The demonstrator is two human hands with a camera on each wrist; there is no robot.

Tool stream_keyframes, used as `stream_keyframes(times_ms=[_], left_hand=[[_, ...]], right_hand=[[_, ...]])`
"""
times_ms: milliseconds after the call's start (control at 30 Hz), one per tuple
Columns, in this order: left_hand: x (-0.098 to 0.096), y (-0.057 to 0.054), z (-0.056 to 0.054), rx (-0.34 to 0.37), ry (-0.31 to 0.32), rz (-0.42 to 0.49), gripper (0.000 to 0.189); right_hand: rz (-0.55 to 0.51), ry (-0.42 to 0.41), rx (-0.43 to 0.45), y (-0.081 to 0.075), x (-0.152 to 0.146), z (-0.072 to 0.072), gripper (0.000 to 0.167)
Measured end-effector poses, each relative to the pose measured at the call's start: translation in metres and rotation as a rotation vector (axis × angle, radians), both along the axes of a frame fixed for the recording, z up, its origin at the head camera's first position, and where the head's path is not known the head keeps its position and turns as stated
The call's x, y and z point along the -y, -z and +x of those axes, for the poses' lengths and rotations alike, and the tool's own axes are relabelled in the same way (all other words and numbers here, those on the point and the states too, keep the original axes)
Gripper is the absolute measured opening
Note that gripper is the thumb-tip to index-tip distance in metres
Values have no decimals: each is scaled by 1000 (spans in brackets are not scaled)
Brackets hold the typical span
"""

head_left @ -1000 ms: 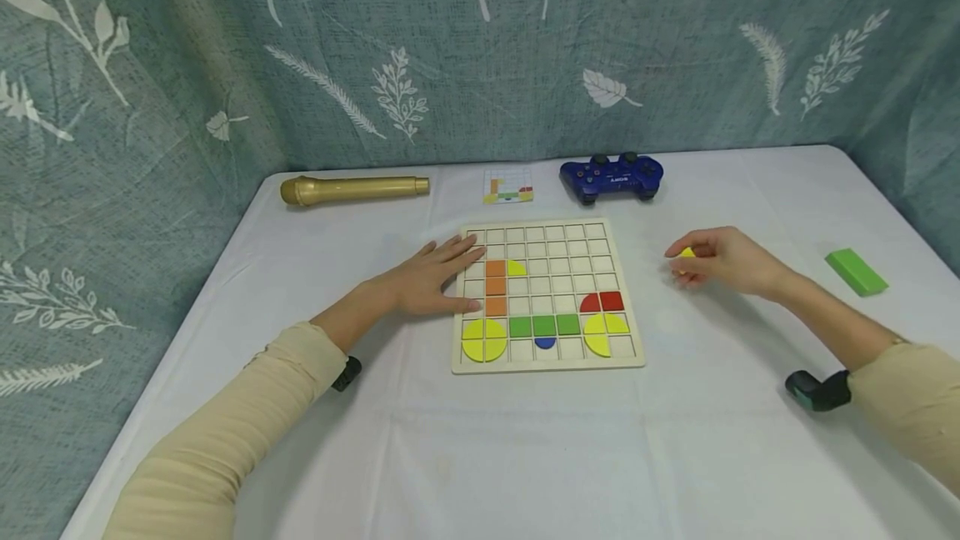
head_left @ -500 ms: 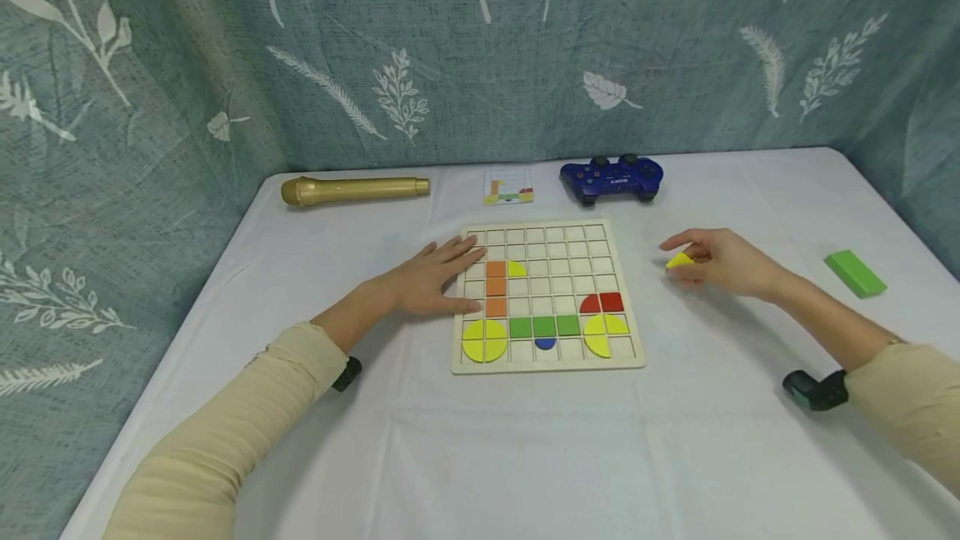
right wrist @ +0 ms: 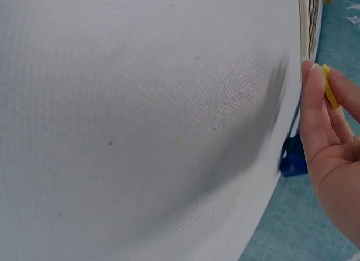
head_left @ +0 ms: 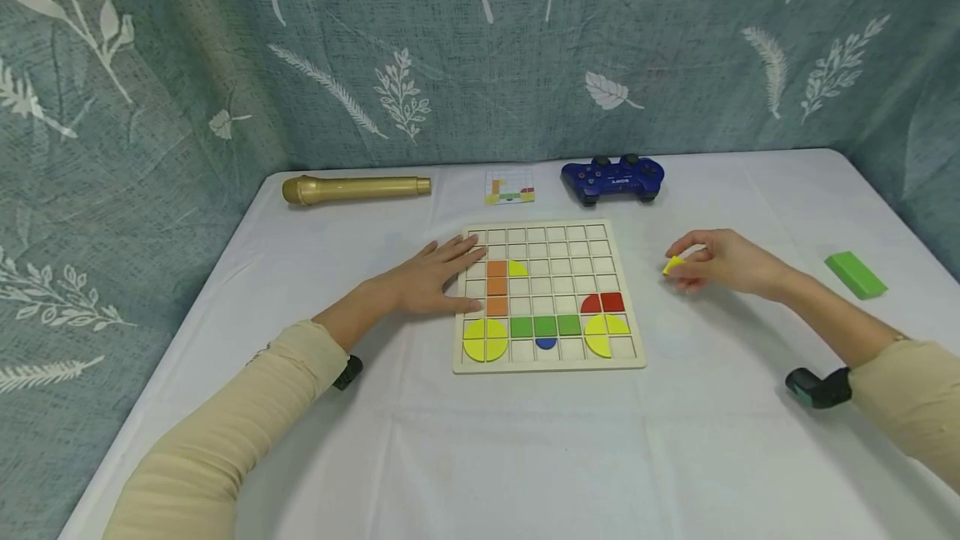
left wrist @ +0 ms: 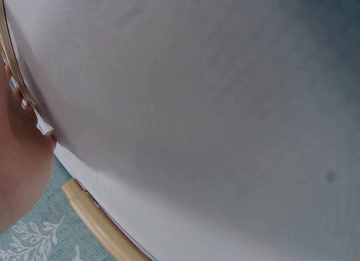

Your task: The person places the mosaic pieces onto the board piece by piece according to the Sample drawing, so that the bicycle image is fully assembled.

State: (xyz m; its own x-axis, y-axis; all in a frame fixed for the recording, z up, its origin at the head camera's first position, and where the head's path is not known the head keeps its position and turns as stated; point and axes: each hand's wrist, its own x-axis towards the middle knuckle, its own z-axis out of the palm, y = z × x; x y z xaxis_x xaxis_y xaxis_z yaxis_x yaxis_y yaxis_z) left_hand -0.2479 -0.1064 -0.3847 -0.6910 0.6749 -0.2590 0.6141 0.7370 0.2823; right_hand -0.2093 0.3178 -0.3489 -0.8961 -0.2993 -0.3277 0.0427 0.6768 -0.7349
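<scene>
A wooden grid board [head_left: 542, 283] lies mid-table, with colored tiles set in some of its cells. At its lower left, yellow quarter-circle tiles form a full circle [head_left: 486, 340]; at its lower right, a yellow group [head_left: 600, 333] has three quarters. Orange squares [head_left: 497, 286], green squares [head_left: 545, 326], red tiles [head_left: 612, 302] and a blue half-circle [head_left: 546, 343] also sit in it. My left hand [head_left: 435, 277] rests with spread fingers on the board's left edge. Right of the board, my right hand [head_left: 723, 263] pinches a yellow tile [right wrist: 331, 88] between thumb and fingers above the cloth.
Behind the board lie a small pattern card [head_left: 510, 187], a gold microphone [head_left: 356, 190] and a blue game controller [head_left: 613, 179]. A green block [head_left: 856, 274] lies on the white table at the far right. A patterned curtain [head_left: 525, 48] hangs behind the table.
The yellow tile has turned between my right fingers and now shows a pointed corner. My right hand has shifted only slightly. My left hand and the board have stayed in place.
</scene>
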Motion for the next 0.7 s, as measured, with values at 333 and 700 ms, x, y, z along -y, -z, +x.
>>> stream_keyframes(times_ms=[333, 700], left_hand=[[-1, 0, 0, 9, 0, 4, 90], [0, 2, -1, 3, 7, 6, 90]], right_hand=[[-70, -55, 82, 0, 0, 4, 35], [-118, -46, 183, 5, 18, 20, 33]])
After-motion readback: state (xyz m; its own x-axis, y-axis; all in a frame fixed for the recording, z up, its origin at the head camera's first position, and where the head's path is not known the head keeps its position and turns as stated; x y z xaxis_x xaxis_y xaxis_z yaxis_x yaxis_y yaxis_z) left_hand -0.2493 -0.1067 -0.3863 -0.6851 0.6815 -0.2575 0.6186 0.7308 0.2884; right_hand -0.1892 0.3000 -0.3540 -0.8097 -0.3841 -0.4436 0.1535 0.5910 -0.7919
